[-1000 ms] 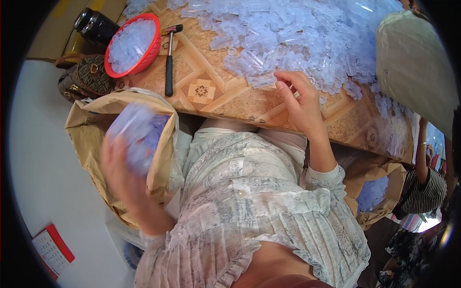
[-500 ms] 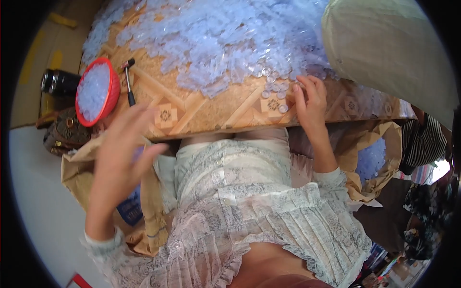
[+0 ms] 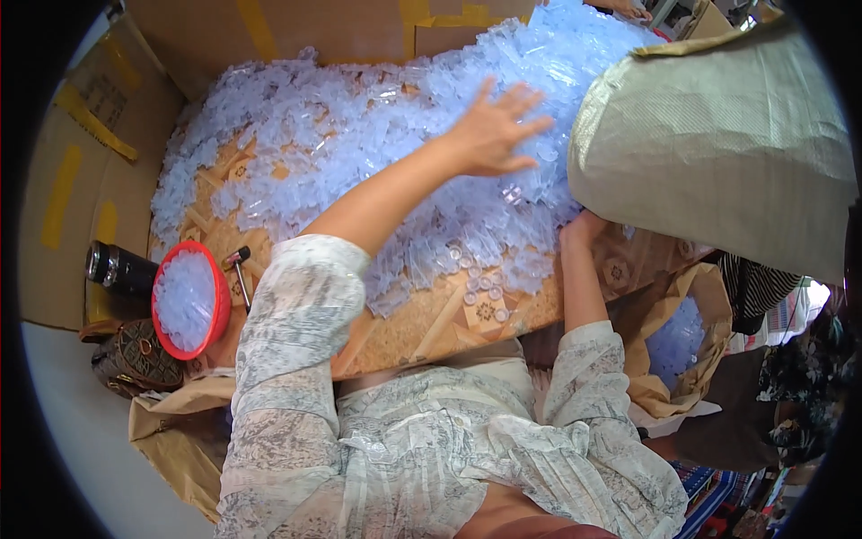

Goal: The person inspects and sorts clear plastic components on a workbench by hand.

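The left hand (image 3: 488, 136) is extended with its fingers spread well apart and nothing visible between them. The heap of clear plastic pieces (image 3: 422, 108) lies beneath these fingers and extends to both sides of them and beyond their tips; whether the fingertips touch it cannot be determined. The right hand (image 3: 584, 230) is at the heap's near right edge, its fingers largely hidden from view; whether they are together, apart or clamped on a piece cannot be told. The pale woven sack (image 3: 709, 144) lies immediately to the right of the right fingers and reaches past them. Several small round clear discs (image 3: 485, 284) rest on the patterned table (image 3: 422, 332), to the left of the right fingers and nearer the body. A paper bag (image 3: 714, 314) containing bluish plastic pieces (image 3: 678, 341) stands to the right of the right fingers, also nearer the body. Well to the left of the left fingers are a hammer (image 3: 240, 272), then a red basket (image 3: 221, 301) filled with clear pieces, then a dark bottle (image 3: 130, 271).
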Demonstrator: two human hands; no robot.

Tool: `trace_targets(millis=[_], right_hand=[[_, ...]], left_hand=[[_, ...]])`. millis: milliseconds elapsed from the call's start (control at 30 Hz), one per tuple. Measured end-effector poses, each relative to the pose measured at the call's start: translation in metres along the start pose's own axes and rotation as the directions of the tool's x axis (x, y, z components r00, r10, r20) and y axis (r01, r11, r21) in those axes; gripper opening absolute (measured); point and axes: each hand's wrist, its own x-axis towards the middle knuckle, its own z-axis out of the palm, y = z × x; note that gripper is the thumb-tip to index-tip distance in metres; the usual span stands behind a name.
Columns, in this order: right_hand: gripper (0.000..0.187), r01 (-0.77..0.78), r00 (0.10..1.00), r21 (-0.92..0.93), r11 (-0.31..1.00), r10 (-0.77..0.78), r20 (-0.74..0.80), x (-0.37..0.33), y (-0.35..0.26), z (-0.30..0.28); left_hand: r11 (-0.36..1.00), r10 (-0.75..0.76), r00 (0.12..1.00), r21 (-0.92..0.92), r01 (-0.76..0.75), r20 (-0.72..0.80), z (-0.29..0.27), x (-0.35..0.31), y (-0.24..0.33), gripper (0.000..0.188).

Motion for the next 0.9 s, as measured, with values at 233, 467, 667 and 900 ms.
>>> trace_targets(millis=[233,467,667,900], right_hand=[[0.045,0.001,0.894,-0.375,0.927,0.167,0.415,0.028,0.049,0.031],[0.049,0.376,0.455,-0.318,0.870,0.125,0.882,-0.101,0.128,0.243],[0.056,0.280,0.346,-0.512,0.812,0.412,0.843,-0.173,0.132,0.298],[0.029,0.461,0.759,-0.501,0.732,-0.033,0.650,-0.038,-0.051,0.139]], left_hand=[[0.979,-0.121,0.938,-0.115,0.166,0.325,-0.006,0.028,-0.039,0.067],[0.932,-0.312,0.949,0.207,0.296,0.049,-0.079,-0.119,-0.140,0.061],[0.681,-0.726,0.558,0.309,0.664,0.402,-0.163,-0.160,-0.155,0.066],[0.970,-0.074,0.973,-0.212,0.121,0.217,-0.074,-0.049,-0.052,0.050]])
